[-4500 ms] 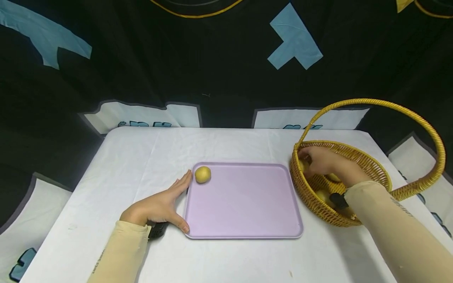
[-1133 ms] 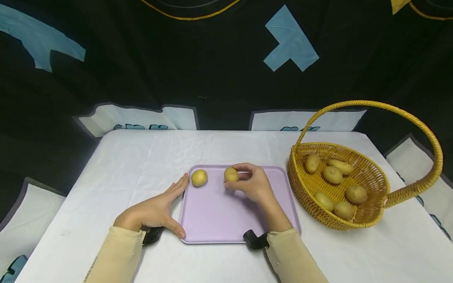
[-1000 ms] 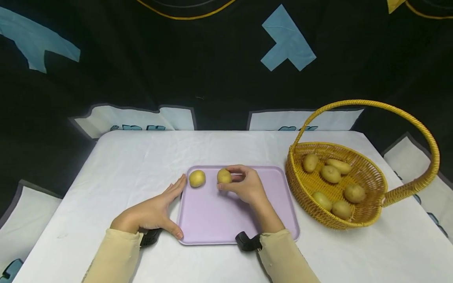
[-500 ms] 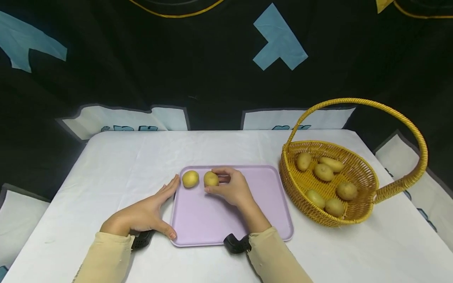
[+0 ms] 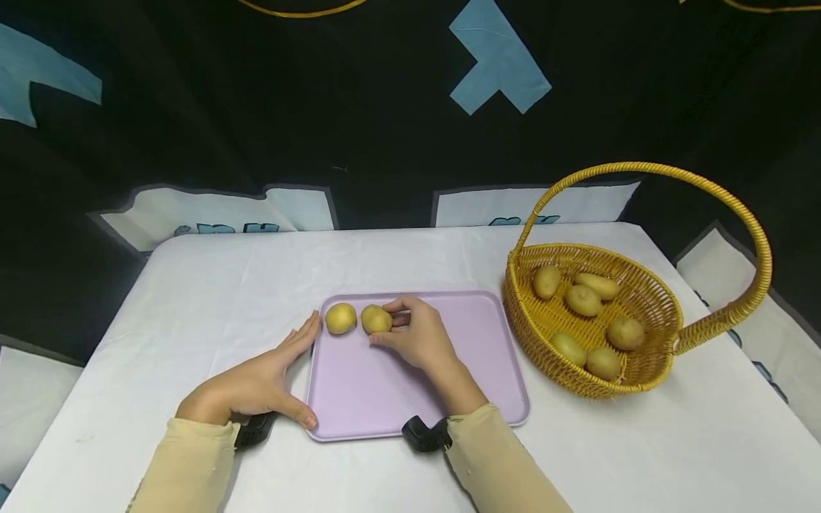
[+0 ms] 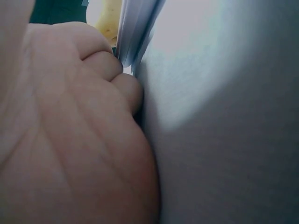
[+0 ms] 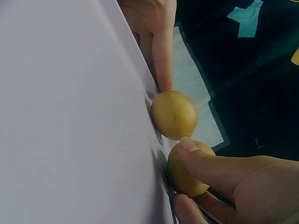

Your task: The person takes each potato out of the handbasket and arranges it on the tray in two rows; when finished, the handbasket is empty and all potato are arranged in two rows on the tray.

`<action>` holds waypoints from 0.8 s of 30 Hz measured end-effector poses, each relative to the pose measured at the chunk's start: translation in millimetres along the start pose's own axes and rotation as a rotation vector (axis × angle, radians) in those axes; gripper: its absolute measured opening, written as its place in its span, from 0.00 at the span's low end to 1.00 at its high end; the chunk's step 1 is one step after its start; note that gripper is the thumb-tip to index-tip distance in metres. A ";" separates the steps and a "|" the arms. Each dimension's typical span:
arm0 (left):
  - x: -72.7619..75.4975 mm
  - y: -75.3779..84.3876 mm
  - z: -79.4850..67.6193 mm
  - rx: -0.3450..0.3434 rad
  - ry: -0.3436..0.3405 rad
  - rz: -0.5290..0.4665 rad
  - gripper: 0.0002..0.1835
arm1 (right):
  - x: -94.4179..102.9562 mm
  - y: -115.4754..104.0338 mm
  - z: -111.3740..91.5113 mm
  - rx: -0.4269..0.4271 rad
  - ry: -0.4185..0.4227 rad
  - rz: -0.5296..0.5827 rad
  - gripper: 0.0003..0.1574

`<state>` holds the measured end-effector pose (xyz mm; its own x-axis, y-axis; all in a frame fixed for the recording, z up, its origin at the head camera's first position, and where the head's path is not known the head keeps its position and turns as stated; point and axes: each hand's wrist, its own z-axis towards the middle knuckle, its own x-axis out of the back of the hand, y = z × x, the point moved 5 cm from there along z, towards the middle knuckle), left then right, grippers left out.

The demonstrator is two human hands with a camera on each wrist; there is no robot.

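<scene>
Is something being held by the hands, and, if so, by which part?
The right hand holds a potato by its sides; the left hand only touches the tray at its edge.

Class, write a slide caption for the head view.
Right hand gripping a potato beside another potato on a lilac tray, left hand at its edge, six more potatoes in a wicker basket.

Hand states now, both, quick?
Left hand: open, thumb spread, at the left edge of the tray.
Right hand: holding a potato at the tray.
</scene>
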<state>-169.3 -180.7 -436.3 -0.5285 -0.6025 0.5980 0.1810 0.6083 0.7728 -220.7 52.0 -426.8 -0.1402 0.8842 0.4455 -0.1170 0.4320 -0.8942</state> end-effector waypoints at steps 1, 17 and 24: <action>0.5 -0.1 -0.1 -0.002 0.000 0.002 0.81 | 0.2 -0.8 0.2 0.002 0.006 0.000 0.29; 2.3 -0.2 -0.6 0.002 0.000 -0.003 0.81 | 0.2 -7.0 -0.3 0.005 -0.022 -0.009 0.32; 1.1 -0.2 -0.3 -0.007 -0.005 -0.016 0.81 | 0.3 -9.5 -3.6 -0.001 -0.040 -0.025 0.29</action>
<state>-169.7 -181.8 -435.8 -0.5358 -0.6096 0.5843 0.1784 0.5947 0.7839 -216.1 48.9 -418.4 -0.1768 0.8652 0.4693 -0.1196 0.4544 -0.8827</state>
